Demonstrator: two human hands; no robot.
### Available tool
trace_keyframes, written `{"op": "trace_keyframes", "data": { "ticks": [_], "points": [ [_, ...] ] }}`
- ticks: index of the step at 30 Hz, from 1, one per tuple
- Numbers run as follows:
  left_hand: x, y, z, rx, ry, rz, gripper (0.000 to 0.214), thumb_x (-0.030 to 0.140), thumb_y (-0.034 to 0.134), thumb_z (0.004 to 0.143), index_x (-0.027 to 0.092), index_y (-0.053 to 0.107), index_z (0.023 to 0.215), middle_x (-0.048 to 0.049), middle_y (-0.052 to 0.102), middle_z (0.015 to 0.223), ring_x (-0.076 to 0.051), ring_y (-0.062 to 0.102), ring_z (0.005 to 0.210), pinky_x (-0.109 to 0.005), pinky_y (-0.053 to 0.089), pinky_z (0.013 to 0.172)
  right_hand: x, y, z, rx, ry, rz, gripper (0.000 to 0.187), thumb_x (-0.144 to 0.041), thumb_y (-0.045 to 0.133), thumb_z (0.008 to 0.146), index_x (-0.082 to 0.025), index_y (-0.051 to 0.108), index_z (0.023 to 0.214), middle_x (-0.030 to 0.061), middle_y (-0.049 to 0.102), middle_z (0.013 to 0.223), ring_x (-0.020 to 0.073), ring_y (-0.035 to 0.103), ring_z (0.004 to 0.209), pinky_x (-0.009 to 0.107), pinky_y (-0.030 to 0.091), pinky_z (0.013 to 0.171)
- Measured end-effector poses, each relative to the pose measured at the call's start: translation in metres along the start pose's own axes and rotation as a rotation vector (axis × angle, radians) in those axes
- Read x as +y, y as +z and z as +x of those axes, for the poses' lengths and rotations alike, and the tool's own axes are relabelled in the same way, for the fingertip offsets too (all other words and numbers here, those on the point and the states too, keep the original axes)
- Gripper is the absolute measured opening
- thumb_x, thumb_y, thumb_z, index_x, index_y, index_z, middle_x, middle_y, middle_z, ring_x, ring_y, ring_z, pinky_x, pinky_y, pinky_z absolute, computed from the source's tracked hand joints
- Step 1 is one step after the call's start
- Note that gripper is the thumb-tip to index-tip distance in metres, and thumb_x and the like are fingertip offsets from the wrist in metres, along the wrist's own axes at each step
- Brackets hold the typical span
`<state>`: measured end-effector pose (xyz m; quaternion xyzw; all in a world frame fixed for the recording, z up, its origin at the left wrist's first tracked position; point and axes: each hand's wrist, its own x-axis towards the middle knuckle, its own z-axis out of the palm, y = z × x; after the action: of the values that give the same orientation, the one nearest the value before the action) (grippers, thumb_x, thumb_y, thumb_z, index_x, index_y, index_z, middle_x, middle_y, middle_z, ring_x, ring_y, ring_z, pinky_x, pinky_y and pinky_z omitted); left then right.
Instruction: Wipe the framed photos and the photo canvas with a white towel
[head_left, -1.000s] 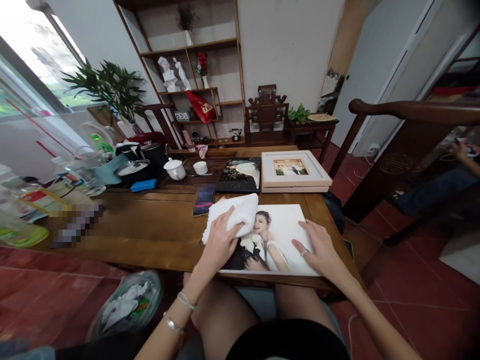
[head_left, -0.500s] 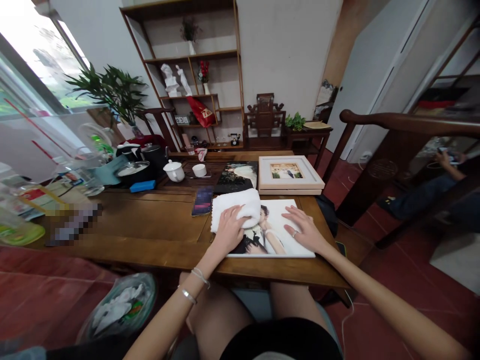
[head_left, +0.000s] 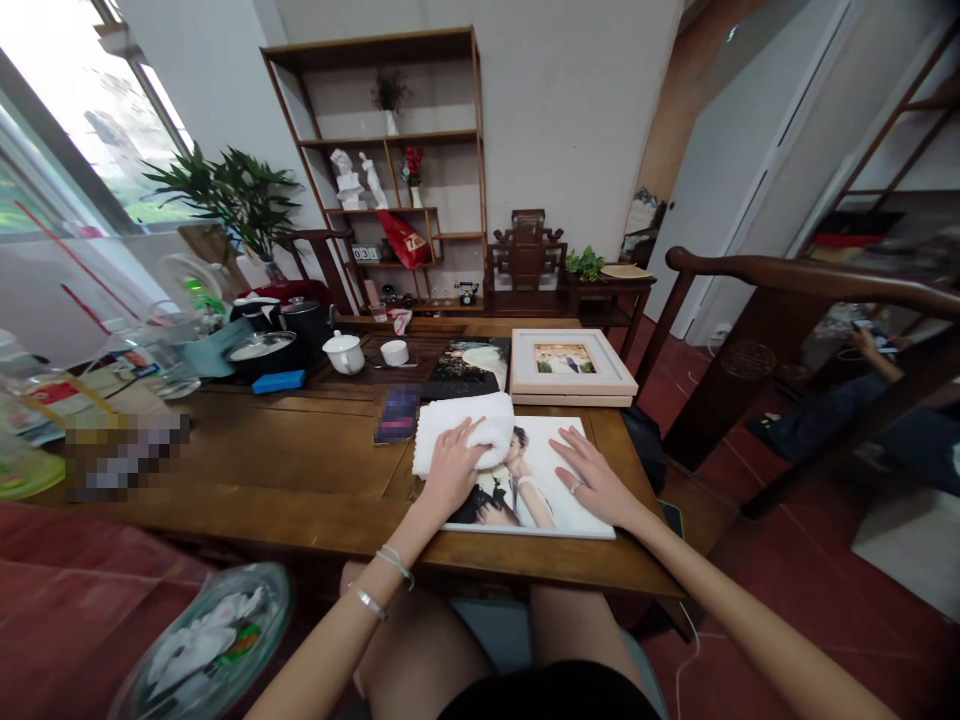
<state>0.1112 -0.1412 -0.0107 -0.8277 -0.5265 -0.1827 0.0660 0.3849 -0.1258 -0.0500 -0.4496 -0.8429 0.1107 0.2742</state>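
Note:
A large photo print (head_left: 551,460) of a couple lies flat at the near right of the wooden table (head_left: 300,460). My left hand (head_left: 448,473) presses a folded white cloth (head_left: 461,425) onto the print's upper left part, fingers curled over the cloth. My right hand (head_left: 592,477) lies flat and spread on the print's right side, a ring on one finger.
Behind the print are a dark photo (head_left: 469,365), a white framed picture (head_left: 570,362) and a phone (head_left: 396,414). Cups (head_left: 345,352), pots (head_left: 262,347) and clutter fill the table's left. A bin (head_left: 199,645) stands lower left, a wooden chair (head_left: 787,300) right, with another person (head_left: 870,345) beyond.
My left hand and the cloth have slid slightly across the print's upper left. My right hand stays flat on the print. The view has tilted upward.

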Motion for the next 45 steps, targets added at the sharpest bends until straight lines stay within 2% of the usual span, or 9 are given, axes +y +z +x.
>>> {"op": "trace_keyframes", "data": {
  "ticks": [5, 8, 12, 19, 24, 32, 36, 41, 45],
  "points": [
    [0.005, -0.021, 0.006, -0.042, -0.027, 0.026, 0.040, 0.001, 0.051, 0.072, 0.021, 0.069, 0.102, -0.0090, 0.028, 0.154, -0.036, 0.043, 0.126, -0.051, 0.044, 0.092, -0.003, -0.003, -0.003, -0.033, -0.036, -0.011, 0.048, -0.042, 0.036, 0.096, -0.022, 0.044, 0.139, 0.0124, 0.034, 0.151, 0.0264, 0.022, 0.142, 0.050, 0.026, 0.112],
    [0.001, -0.028, 0.017, -0.075, -0.047, -0.007, 0.035, 0.010, 0.055, 0.076, 0.024, 0.069, 0.105, -0.0082, 0.038, 0.149, -0.034, 0.048, 0.117, -0.048, 0.046, 0.089, -0.005, -0.004, -0.003, -0.026, -0.038, -0.030, 0.048, -0.042, 0.036, 0.096, -0.023, 0.044, 0.139, 0.0120, 0.036, 0.150, 0.0262, 0.023, 0.141, 0.050, 0.027, 0.111],
    [-0.006, -0.019, 0.023, -0.047, -0.082, -0.030, 0.033, 0.017, 0.056, 0.080, 0.026, 0.068, 0.109, -0.0096, 0.058, 0.128, -0.032, 0.046, 0.122, -0.049, 0.041, 0.096, -0.006, -0.004, -0.003, -0.013, -0.039, -0.034, 0.047, -0.042, 0.039, 0.095, -0.024, 0.046, 0.138, 0.0123, 0.038, 0.149, 0.0272, 0.027, 0.140, 0.051, 0.030, 0.109],
    [-0.007, 0.005, 0.010, 0.028, -0.119, -0.015, 0.038, 0.013, 0.053, 0.079, 0.024, 0.067, 0.112, -0.0107, 0.054, 0.135, -0.033, 0.036, 0.134, -0.055, 0.026, 0.107, -0.008, -0.008, 0.002, 0.034, 0.005, 0.054, 0.040, -0.041, 0.050, 0.090, -0.023, 0.060, 0.125, 0.0129, 0.048, 0.141, 0.0310, 0.035, 0.135, 0.060, 0.030, 0.104],
    [-0.006, 0.005, 0.009, 0.033, -0.124, -0.014, 0.038, 0.013, 0.053, 0.079, 0.022, 0.067, 0.113, -0.0120, 0.051, 0.139, -0.033, 0.035, 0.136, -0.056, 0.024, 0.109, -0.005, -0.008, 0.005, 0.087, -0.034, 0.179, 0.036, -0.040, 0.055, 0.087, -0.021, 0.067, 0.116, 0.0136, 0.051, 0.138, 0.0278, 0.044, 0.130, 0.051, 0.035, 0.107],
    [-0.005, 0.004, 0.008, 0.025, -0.113, -0.017, 0.037, 0.012, 0.051, 0.079, 0.021, 0.067, 0.112, -0.0109, 0.052, 0.138, -0.032, 0.036, 0.136, -0.054, 0.024, 0.110, 0.000, -0.004, 0.004, 0.046, -0.032, 0.217, 0.047, -0.043, 0.043, 0.094, -0.023, 0.049, 0.137, 0.0109, 0.040, 0.148, 0.0244, 0.031, 0.138, 0.051, 0.028, 0.112],
    [-0.006, 0.004, 0.007, 0.019, -0.109, -0.010, 0.036, 0.014, 0.050, 0.081, 0.020, 0.066, 0.113, -0.0122, 0.054, 0.136, -0.029, 0.036, 0.137, -0.053, 0.023, 0.111, 0.006, 0.000, 0.006, 0.089, -0.047, 0.249, 0.044, -0.040, 0.036, 0.097, -0.024, 0.051, 0.135, 0.0108, 0.045, 0.145, 0.0243, 0.036, 0.136, 0.052, 0.028, 0.112],
    [-0.009, 0.001, 0.011, 0.010, -0.114, -0.004, 0.037, 0.016, 0.049, 0.083, 0.020, 0.064, 0.116, -0.0122, 0.056, 0.134, -0.026, 0.037, 0.137, -0.048, 0.026, 0.113, 0.011, 0.004, 0.007, 0.126, -0.075, 0.261, 0.042, -0.037, 0.037, 0.096, -0.026, 0.053, 0.133, 0.0104, 0.049, 0.141, 0.0262, 0.040, 0.132, 0.056, 0.031, 0.110],
    [-0.012, -0.004, 0.027, -0.069, -0.064, 0.044, 0.039, 0.018, 0.049, 0.085, 0.021, 0.060, 0.122, -0.0117, 0.046, 0.144, -0.032, 0.033, 0.138, -0.052, 0.031, 0.109, 0.012, 0.006, 0.007, 0.121, -0.097, 0.244, 0.042, -0.034, 0.037, 0.096, -0.025, 0.052, 0.134, 0.0107, 0.048, 0.142, 0.0254, 0.039, 0.133, 0.055, 0.031, 0.110]
  ]
}}
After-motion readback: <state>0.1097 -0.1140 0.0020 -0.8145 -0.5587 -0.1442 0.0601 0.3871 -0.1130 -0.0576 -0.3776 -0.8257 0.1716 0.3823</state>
